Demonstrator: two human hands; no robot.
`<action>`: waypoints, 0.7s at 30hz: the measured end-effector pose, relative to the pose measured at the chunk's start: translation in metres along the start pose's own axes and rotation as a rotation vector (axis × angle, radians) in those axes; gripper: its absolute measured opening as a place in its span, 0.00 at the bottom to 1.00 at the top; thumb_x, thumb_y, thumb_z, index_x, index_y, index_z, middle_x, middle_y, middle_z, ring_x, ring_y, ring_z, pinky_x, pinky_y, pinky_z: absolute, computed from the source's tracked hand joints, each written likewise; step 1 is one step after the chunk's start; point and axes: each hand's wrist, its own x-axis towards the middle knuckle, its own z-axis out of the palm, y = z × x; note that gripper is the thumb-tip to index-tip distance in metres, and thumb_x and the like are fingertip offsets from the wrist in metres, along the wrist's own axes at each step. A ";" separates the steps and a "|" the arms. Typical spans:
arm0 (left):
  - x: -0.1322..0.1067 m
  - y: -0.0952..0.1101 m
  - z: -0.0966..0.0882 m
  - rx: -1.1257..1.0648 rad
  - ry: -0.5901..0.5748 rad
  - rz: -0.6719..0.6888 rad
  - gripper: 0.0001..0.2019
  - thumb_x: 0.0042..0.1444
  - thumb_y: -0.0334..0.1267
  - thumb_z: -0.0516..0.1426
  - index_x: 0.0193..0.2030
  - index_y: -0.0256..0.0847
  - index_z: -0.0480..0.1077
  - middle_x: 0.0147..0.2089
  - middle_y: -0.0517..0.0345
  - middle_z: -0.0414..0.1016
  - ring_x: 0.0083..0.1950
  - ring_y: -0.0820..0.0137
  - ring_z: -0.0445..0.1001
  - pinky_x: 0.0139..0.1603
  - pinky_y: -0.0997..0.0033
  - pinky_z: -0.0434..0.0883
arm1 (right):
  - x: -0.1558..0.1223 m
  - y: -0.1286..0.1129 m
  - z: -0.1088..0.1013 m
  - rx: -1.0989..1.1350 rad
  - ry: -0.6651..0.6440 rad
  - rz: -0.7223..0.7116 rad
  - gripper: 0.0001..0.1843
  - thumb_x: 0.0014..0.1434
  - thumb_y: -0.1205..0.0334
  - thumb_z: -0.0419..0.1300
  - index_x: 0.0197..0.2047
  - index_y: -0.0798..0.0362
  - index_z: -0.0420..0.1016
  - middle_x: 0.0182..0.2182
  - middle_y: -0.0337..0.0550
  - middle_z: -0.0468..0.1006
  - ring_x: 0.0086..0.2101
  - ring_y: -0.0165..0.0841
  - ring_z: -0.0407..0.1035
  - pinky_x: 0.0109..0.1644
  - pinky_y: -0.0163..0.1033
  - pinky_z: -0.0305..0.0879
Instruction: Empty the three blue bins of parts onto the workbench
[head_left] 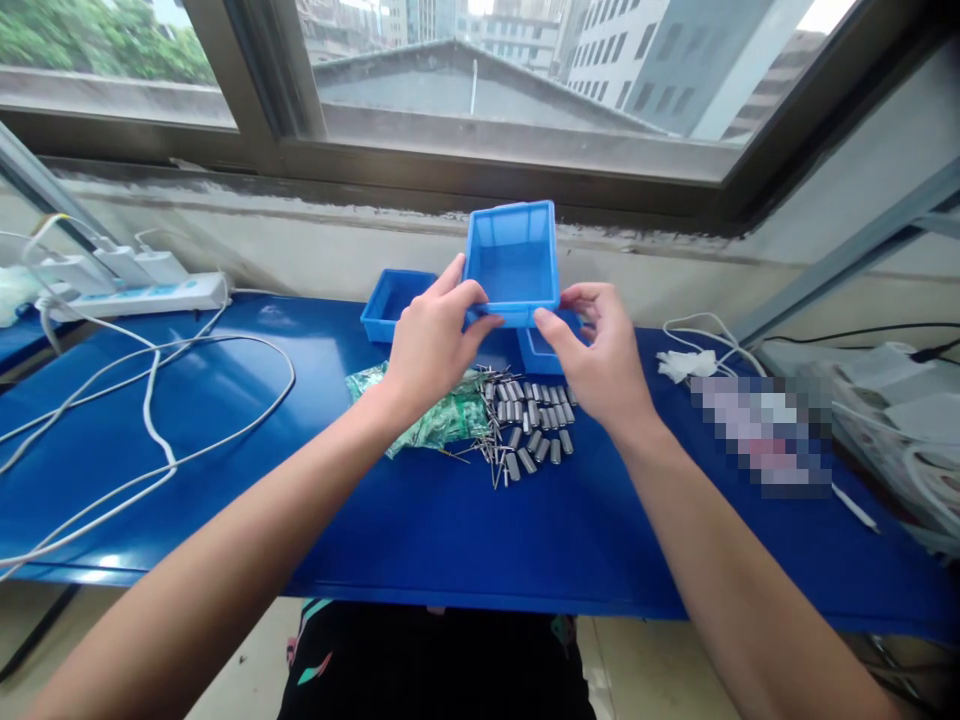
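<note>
Between both hands, raised above the table (225,520), a tilted blue bin (513,262) is gripped at its near rim: left hand (431,345) and right hand (600,360) each pinching it. Capacitors (532,425) lie just below.

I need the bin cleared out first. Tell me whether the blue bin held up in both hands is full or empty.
Empty. The blue bin is tipped toward the camera, and its inside shows only bare blue floor and walls.
</note>
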 end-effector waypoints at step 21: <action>-0.013 -0.042 0.026 0.223 -0.221 -0.045 0.15 0.69 0.44 0.59 0.59 0.44 0.77 0.68 0.45 0.75 0.71 0.38 0.68 0.72 0.16 0.57 | -0.004 0.061 0.010 -0.225 -0.175 -0.013 0.09 0.66 0.53 0.63 0.40 0.49 0.80 0.45 0.51 0.84 0.51 0.50 0.77 0.67 0.65 0.67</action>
